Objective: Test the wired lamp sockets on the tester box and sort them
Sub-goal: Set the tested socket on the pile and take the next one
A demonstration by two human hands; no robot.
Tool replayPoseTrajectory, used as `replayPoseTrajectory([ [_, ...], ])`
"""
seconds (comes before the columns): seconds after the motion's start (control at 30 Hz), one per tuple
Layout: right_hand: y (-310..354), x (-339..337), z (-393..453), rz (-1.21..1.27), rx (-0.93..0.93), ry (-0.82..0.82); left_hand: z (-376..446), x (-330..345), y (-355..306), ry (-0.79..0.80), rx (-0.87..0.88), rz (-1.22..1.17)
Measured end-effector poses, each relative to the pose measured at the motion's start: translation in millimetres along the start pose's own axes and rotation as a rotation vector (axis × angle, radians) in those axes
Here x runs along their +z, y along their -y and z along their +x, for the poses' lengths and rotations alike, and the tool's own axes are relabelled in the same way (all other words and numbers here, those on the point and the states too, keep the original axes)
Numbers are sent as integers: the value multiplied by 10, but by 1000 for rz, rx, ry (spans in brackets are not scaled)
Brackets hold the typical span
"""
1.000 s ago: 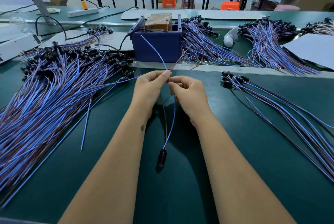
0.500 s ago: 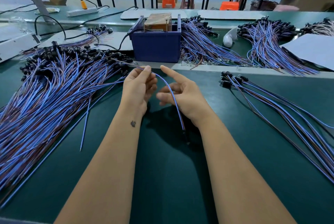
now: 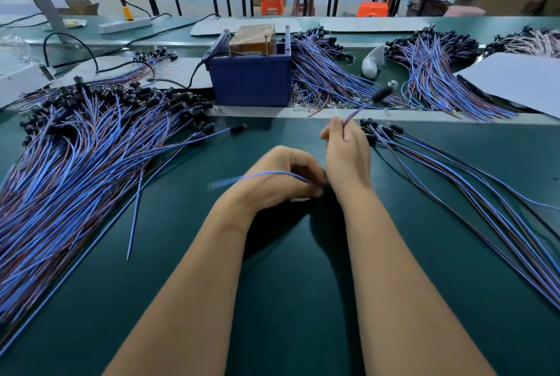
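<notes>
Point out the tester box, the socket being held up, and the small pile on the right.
tester box (image 3: 251, 84), head view, on its blue front wall.
held socket (image 3: 382, 94), head view, on its blurred black body.
right pile (image 3: 439, 169), head view, on the blue wires midway along.

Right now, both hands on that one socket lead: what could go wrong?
1. The right hand swings the socket over the small sorted pile; it may snag there.
2. The lead's free end trails by the left hand toward the big pile and could tangle.
</notes>
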State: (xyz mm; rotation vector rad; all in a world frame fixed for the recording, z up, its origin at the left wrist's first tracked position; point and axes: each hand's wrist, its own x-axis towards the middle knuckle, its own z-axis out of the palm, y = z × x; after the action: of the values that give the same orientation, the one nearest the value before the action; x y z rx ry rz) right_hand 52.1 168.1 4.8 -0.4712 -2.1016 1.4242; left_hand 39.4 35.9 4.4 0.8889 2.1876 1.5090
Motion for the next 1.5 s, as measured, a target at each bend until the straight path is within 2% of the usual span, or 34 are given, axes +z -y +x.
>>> replayPoseTrajectory([
  [0.1,-9,-69,23,-217,4,66,-2,10,-15,136,18,-5],
  [0.17,-9,-137,49,-357,38,102,-4,3,-20,154,24,-11],
  [0.37,-56,-620,267,-766,-110,154,16,17,4,22,7,-14],
  [0.5,-88,-961,438,-1072,-258,90,21,46,-11,-26,-14,-86],
  [0.57,-89,-1030,481,-1196,-306,41,29,77,-20,-120,-9,-92],
  [0.63,-78,-1001,474,-1263,-282,-12,44,94,-18,-279,18,-41],
  [0.7,-30,-874,418,-1237,-261,-56,62,88,-6,-444,40,7],
  [0.77,54,-656,328,-1167,-327,-46,56,50,11,-598,21,85],
  [0.87,188,-253,128,-1009,-435,89,1,-70,47,-754,-29,319],
  [0.97,248,134,-116,-760,-328,303,-54,-234,119,-862,-137,594],
  [1.03,214,334,-266,-778,-333,381,-87,-309,156,-876,-221,723],
  [1.1,164,431,-347,-836,-368,382,-124,-359,185,-860,-345,792],
  [1.23,93,386,-305,-730,-315,371,-116,-397,213,-690,-582,807],
  [1.33,80,356,-305,-664,-293,379,-88,-394,213,-616,-611,839],
  [1.5,60,322,-287,-564,-267,399,-80,-409,221,-662,-544,831],
])
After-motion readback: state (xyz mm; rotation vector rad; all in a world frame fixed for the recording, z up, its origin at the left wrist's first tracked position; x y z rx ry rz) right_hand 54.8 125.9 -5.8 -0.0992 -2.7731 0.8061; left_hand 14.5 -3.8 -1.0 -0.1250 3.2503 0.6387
